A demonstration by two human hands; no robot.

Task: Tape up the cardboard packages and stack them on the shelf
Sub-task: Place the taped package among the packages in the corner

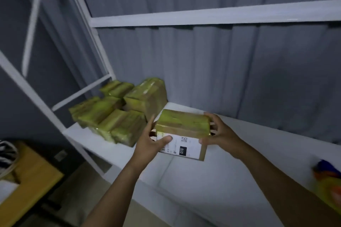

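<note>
Both hands are on 1 cardboard package [181, 129], which I see through the head camera, held between them over the white shelf [193, 180]. From this view I cannot tell whether its underside touches the shelf board. The left hand [150, 142] grips the near left end, with the thumb laid across the white label [184, 146] and 1 finger stretched up along the package's left side. The right hand [219, 134] clasps the right end, fingers curled round the far corner and the thumb at the label's near right edge. Yellow-green tape [182, 119] covers the top of the package. The label faces me and carries a black block reading 010 and a small square code.

Just left of the package, on the same shelf, a pile of taped packages [118, 114] lies in the back left corner, wrapped in the same yellow-green tape. They are too blurred for me to count. A white frame post [55, 118] rises at the shelf's left end and an upper white rail [212, 15] crosses above. A grey pleated curtain [239, 70] hangs behind the shelf.

Lower left, well apart from the shelf, stands a yellow wooden table [31, 177], with a striped object [7, 154] at the picture's edge. At the far right edge, a blurred orange, blue and yellow thing [328, 177] rests on the shelf.
</note>
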